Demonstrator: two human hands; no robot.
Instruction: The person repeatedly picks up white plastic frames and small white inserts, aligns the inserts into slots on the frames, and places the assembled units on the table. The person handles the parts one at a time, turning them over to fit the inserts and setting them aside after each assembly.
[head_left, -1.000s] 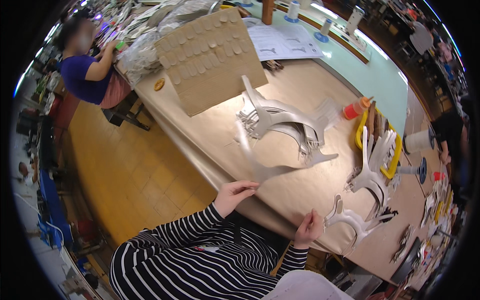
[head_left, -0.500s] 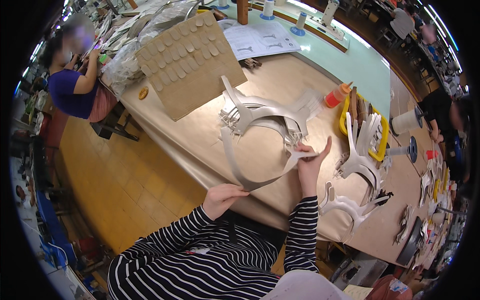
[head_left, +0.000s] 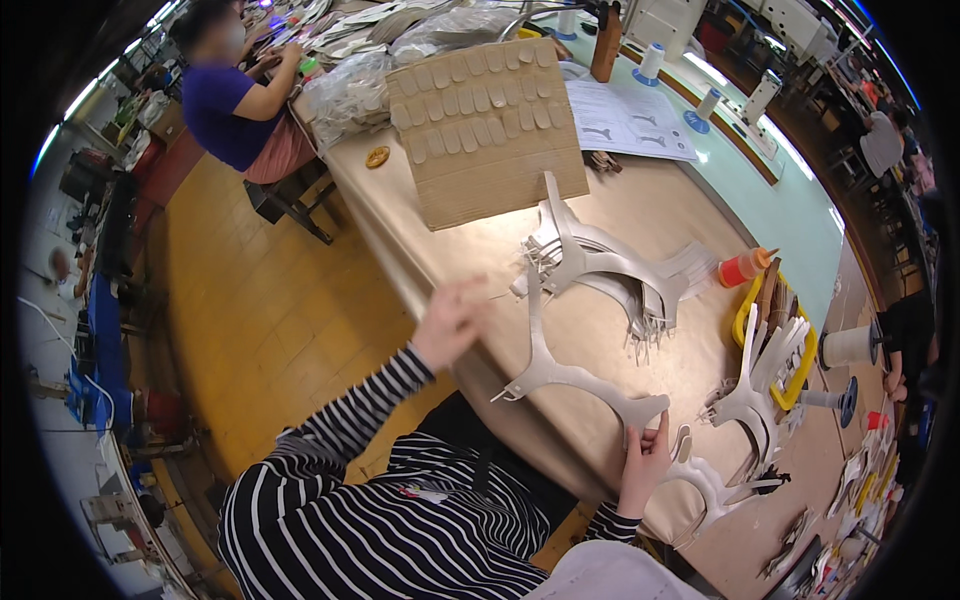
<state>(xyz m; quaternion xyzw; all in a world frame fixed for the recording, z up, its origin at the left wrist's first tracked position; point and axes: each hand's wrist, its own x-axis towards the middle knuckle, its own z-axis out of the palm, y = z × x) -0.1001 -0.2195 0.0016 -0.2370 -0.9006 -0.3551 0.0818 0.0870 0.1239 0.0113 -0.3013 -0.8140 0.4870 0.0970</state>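
Note:
A pale grey shoe-upper piece [head_left: 578,377] with branching arms lies along the near edge of the table. My right hand [head_left: 645,468] pinches its right end between thumb and fingers. Off the table's left edge, my left hand [head_left: 450,325] is lifted and blurred, its fingers loosely apart and nothing visible in them. Just beyond the held piece lies a stack of similar uppers [head_left: 610,262] with loose thread ends. More uppers [head_left: 745,405] are piled to the right, and another cut upper [head_left: 700,480] lies beside my right hand.
A cardboard sheet [head_left: 490,190] with rows of small rounded pieces lies at the back. Printed paper [head_left: 630,120], a red glue bottle [head_left: 745,268], a yellow basket [head_left: 793,385] and thread spools [head_left: 848,347] stand around. A co-worker [head_left: 225,95] sits at the far left.
My left hand has let go of the upper and moved up and left. The upper now lies flatter on the table, its right end in my right hand, which has moved nearer. The view has shifted.

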